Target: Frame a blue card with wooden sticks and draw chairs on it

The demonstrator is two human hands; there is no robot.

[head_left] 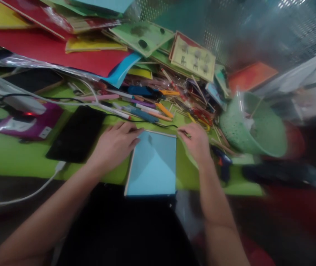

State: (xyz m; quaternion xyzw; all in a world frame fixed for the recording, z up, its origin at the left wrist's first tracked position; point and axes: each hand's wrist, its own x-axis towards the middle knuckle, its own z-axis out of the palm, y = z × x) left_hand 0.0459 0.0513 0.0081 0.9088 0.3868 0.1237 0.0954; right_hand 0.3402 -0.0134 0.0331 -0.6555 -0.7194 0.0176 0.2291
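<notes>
A light blue board (154,166) lies on the green table (10,155), its near end past the table's front edge. My left hand (115,146) rests at the board's far left corner, fingers bent and lying on its edge. My right hand (197,142) is at the far right corner, fingers pinched on a thin dark thing I cannot make out, which reaches left along the board's far edge. A pile of pens and sticks (147,107) lies just beyond both hands.
A black tablet (77,135) with a white cable lies left of my left hand. A purple box (30,123) sits further left. A green perforated basket (254,127) stands at the right, a blue glue gun (223,162) before it. Coloured card sheets (63,48) pile up behind.
</notes>
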